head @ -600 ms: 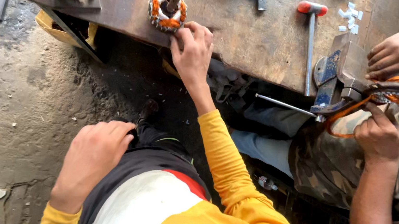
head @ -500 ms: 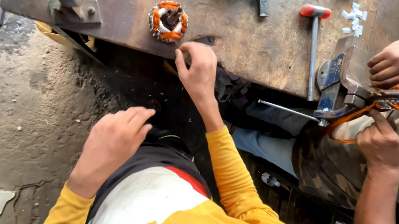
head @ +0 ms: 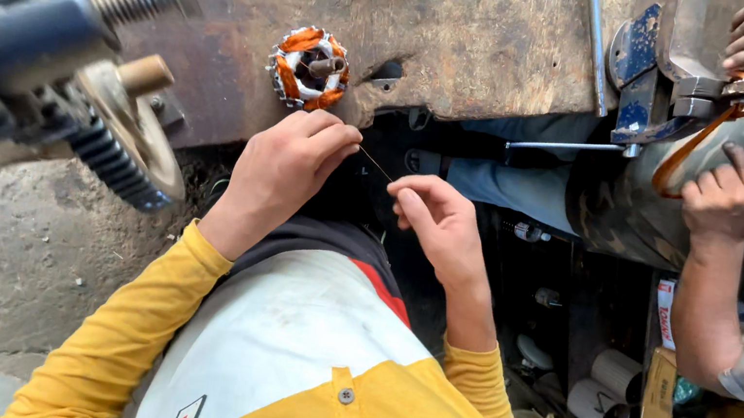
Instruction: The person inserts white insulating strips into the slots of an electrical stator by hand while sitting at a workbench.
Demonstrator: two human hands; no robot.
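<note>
My left hand (head: 286, 162) and my right hand (head: 434, 218) are close together below the edge of the rusty workbench (head: 478, 28). A thin wire (head: 377, 163) stretches between them, pinched at each end by thumb and fingers. Just above my left hand, a small motor stator (head: 310, 67) with copper-orange windings sits on the bench near its edge. Whether the wire runs up to the stator I cannot tell.
A hand-cranked machine with a threaded rod and a toothed gear (head: 110, 155) juts in at the left. A blue vise (head: 642, 77) sits at the right. There a co-worker in camouflage handles an orange coil (head: 697, 140) with one hand (head: 728, 193). Boxes and rolls lie lower right.
My right hand came off the bench edge and my left hand rose from my knee. They now meet and hold the thin wire. The view moved closer and to the left.
</note>
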